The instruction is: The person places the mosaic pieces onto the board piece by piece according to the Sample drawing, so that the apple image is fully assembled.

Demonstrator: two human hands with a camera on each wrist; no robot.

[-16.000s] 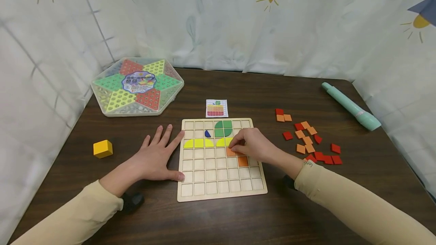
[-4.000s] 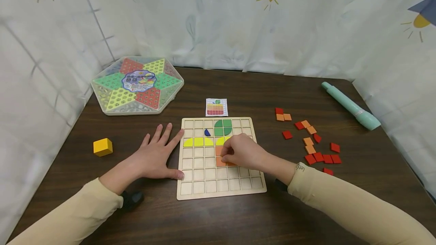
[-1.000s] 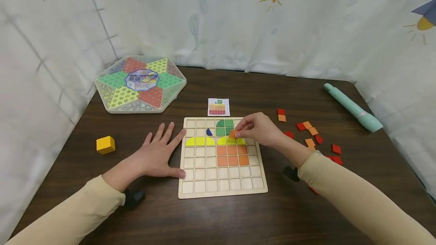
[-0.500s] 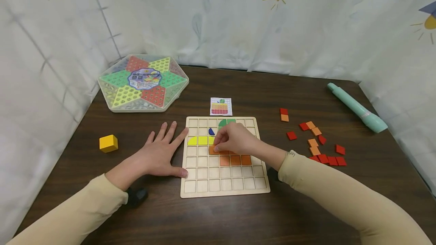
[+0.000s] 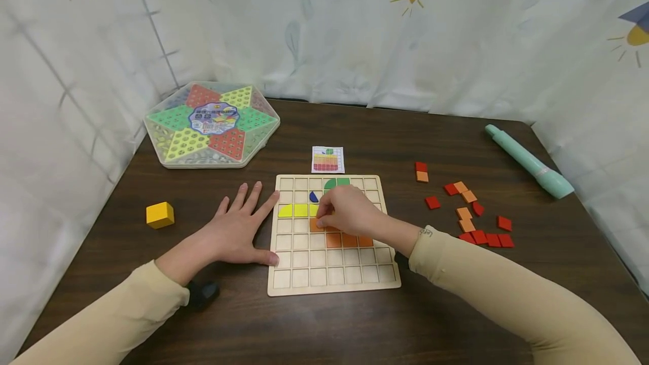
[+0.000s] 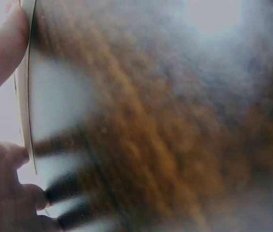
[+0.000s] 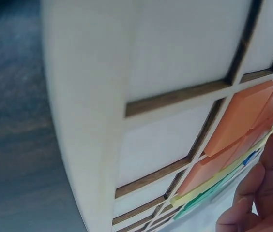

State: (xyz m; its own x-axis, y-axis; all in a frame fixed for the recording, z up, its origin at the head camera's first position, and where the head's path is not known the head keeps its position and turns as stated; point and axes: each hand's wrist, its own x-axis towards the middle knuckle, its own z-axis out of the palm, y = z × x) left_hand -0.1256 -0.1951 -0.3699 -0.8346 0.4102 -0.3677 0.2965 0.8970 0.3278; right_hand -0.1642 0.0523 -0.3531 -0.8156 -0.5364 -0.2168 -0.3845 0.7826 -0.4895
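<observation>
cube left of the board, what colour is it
Yellow; the cube shows best in the head view.

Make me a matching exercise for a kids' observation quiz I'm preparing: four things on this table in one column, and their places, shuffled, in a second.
Things
1. yellow cube
2. mint-green pen
3. pattern card
4. Chinese checkers box

Places
A. just behind the wooden grid board
B. far left corner of the table
C. left of the left hand
D. far right edge of the table

Pairs: 1-C, 2-D, 3-A, 4-B
</observation>
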